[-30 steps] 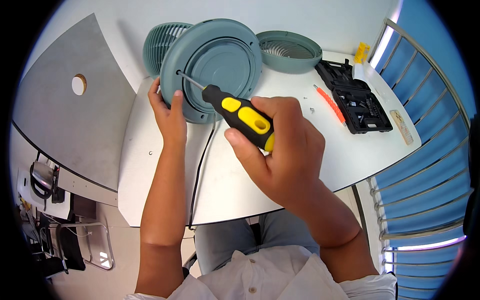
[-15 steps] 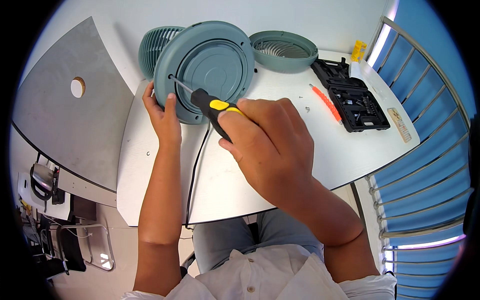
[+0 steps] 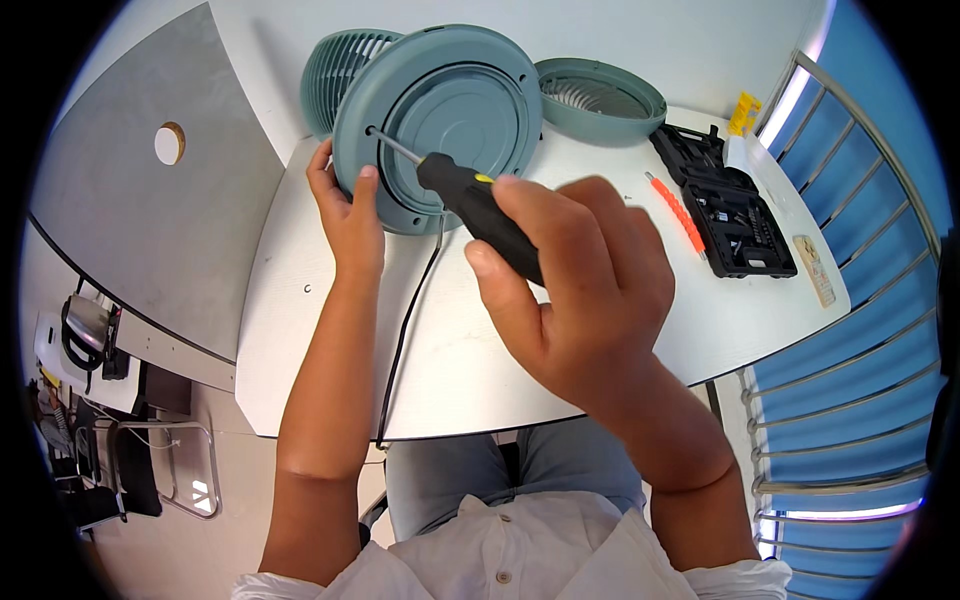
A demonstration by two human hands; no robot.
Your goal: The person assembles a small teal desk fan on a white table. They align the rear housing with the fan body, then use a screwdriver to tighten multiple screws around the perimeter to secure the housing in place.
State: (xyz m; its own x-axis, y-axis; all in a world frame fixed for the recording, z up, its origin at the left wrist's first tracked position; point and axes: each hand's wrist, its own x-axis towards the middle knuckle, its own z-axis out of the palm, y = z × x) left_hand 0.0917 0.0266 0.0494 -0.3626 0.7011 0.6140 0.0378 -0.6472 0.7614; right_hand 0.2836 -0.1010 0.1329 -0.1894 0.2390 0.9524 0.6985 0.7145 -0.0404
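A green fan's round base (image 3: 462,115) is tipped up to face me, its slatted head (image 3: 335,80) behind it on the left. Fingers of my left hand (image 3: 350,210) wrap the base's lower left edge, thumb on the front. My right hand (image 3: 590,285) grips the dark handle of a screwdriver (image 3: 480,205) with a small yellow patch. The screwdriver's shaft slants up to a hole at the base's left side, where its tip sits. Whether a screw is in that hole cannot be seen. A black cord (image 3: 408,325) runs from the base down the white table.
A green fan grille cover (image 3: 602,100) lies at the back. To its right are an open black tool case (image 3: 740,225), an orange flexible shaft (image 3: 677,213), a yellow packet (image 3: 744,113) and a small bit strip (image 3: 815,270). Metal railing (image 3: 860,370) borders the right side; a grey panel (image 3: 150,230) stands left.
My right hand has turned on the screwdriver, its fingers looser and thumb farther out. The handle's yellow patch has mostly rolled out of sight. The whole view has shifted slightly.
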